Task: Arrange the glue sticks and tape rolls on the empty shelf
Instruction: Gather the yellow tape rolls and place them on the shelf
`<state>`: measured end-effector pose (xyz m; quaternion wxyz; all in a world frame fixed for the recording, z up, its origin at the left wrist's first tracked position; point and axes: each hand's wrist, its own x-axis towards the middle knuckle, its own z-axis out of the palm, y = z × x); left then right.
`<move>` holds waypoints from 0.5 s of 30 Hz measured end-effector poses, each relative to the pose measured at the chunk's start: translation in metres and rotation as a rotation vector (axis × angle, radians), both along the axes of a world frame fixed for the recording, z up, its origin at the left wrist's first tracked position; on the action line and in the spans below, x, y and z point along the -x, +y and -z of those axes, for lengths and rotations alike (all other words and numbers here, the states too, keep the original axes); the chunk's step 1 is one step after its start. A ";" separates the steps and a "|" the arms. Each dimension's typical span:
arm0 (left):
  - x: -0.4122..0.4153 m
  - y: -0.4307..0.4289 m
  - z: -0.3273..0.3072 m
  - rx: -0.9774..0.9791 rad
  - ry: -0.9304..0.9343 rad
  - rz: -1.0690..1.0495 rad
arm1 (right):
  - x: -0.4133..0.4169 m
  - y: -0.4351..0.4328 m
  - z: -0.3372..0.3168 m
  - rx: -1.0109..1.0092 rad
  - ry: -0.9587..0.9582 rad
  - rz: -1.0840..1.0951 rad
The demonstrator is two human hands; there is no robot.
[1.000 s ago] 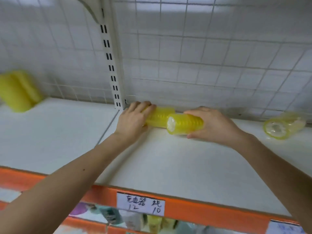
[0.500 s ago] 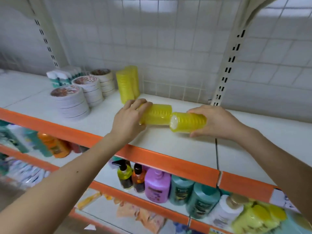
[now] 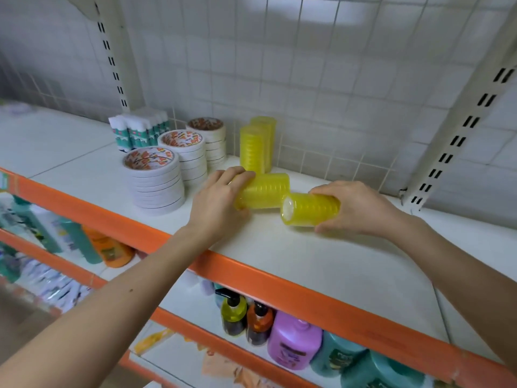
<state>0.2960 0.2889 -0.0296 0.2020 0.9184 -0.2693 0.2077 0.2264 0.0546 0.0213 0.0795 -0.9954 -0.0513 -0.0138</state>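
Yellow plastic fills both grips: the left hand (image 3: pixel 221 201) curls its fingers over the top of a ribbed, translucent yellow sleeve of tape rolls (image 3: pixel 267 191) lying on its side, thumb tucked below; the right hand (image 3: pixel 361 208) clamps fingers above and thumb below round a second yellow sleeve (image 3: pixel 310 210), also on its side, its white-cored end turned toward the camera; the two sleeves sit just beside each other, low over the white shelf board (image 3: pixel 321 264) with its orange front lip, though whether they rest on it I cannot tell; just behind the left hand, two upright yellow sleeves (image 3: pixel 255 148) stand against the wire-grid back panel (image 3: pixel 307 88); left of those, three stacks of white tape rolls (image 3: pixel 154 183) with printed orange cores stand in a row running back; a cluster of white-capped glue sticks (image 3: pixel 140 133) stands behind them; pump bottles (image 3: pixel 233 315) and a purple jug (image 3: pixel 293 343) stand on the shelf below.
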 end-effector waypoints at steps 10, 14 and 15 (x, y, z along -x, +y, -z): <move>-0.029 -0.021 0.001 -0.109 0.123 0.149 | -0.004 -0.001 -0.002 0.002 -0.004 0.162; -0.032 -0.027 0.003 -0.073 0.144 0.200 | -0.005 -0.004 -0.009 -0.060 -0.033 0.202; -0.032 -0.028 0.004 -0.064 0.148 0.214 | -0.005 -0.005 -0.011 -0.061 -0.046 0.208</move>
